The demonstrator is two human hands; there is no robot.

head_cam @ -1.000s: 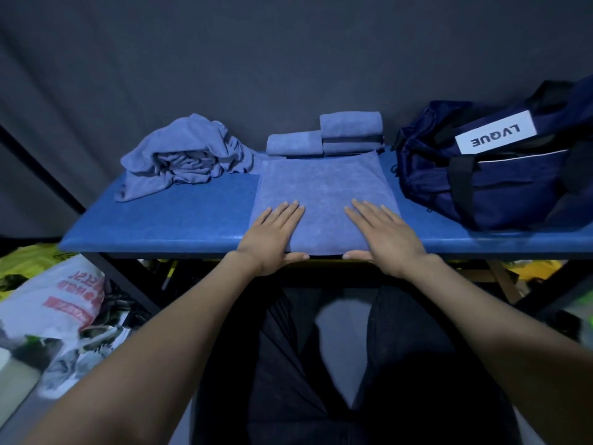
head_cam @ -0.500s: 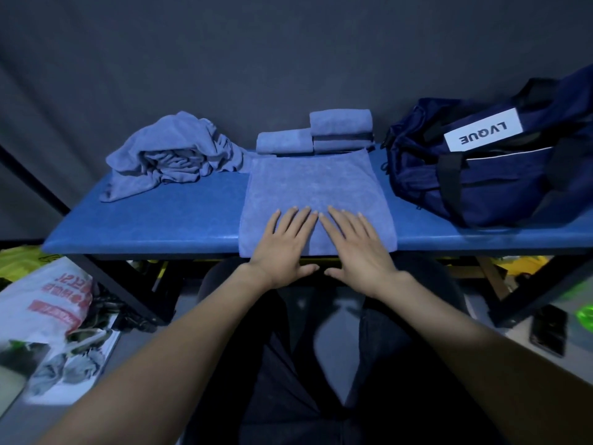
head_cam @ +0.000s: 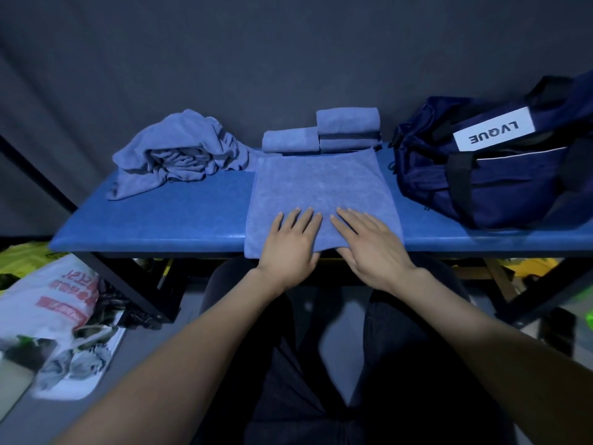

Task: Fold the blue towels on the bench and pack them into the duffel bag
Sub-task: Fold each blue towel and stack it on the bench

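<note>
A blue towel point(head_cam: 321, 184) lies flat across the middle of the blue bench point(head_cam: 160, 226), its near edge at the bench's front edge. My left hand point(head_cam: 290, 248) and my right hand point(head_cam: 372, 248) rest side by side on that near edge, fingers straight on top of the cloth, thumbs at the edge. A heap of unfolded blue towels point(head_cam: 179, 155) sits at the back left. Three folded towels point(head_cam: 324, 133) are stacked at the back centre. The navy duffel bag point(head_cam: 491, 175) stands on the right end of the bench with a white label.
A dark curtain hangs behind the bench. Under and left of the bench lie a white plastic bag point(head_cam: 51, 303) and printed papers on the floor. Black bench legs point(head_cam: 128, 284) slant down on both sides. My dark-trousered knees are below the bench edge.
Both hands have slid inward along the towel's near edge, from apart to almost touching. The view has shifted slightly; towel, heap, stack and bag stay put.
</note>
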